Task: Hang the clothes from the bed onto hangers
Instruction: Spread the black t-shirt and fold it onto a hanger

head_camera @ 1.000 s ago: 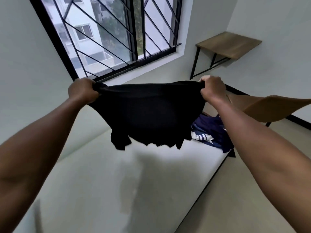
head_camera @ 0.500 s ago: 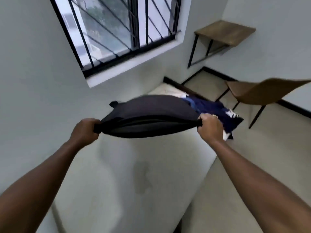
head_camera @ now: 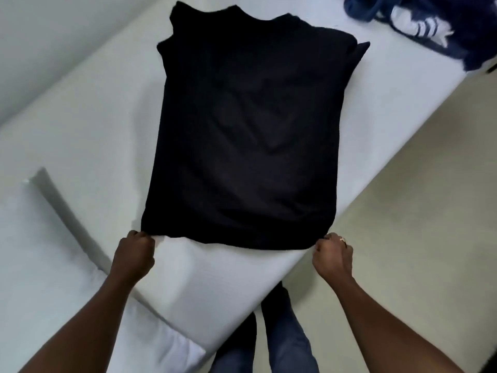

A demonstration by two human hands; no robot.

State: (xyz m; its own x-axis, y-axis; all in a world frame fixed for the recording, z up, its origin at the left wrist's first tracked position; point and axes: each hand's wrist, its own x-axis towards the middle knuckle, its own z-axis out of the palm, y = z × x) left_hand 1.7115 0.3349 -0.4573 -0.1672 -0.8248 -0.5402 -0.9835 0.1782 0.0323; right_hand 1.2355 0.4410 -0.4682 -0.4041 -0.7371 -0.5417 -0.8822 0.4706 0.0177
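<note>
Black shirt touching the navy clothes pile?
Apart. Head view shows a strip of bare mattress between the black shirt and the navy clothes.

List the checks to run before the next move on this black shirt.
1. Black shirt spread flat on the mattress: ok.
2. Left hand grips one hem corner: ok.
3. Right hand grips the other hem corner: ok.
4. Navy clothes lie apart from the shirt: ok.
5. Hanger within view: not ok, none shows.
6. Neck opening free for a hanger: cannot tell, the far edge is too dark.
</note>
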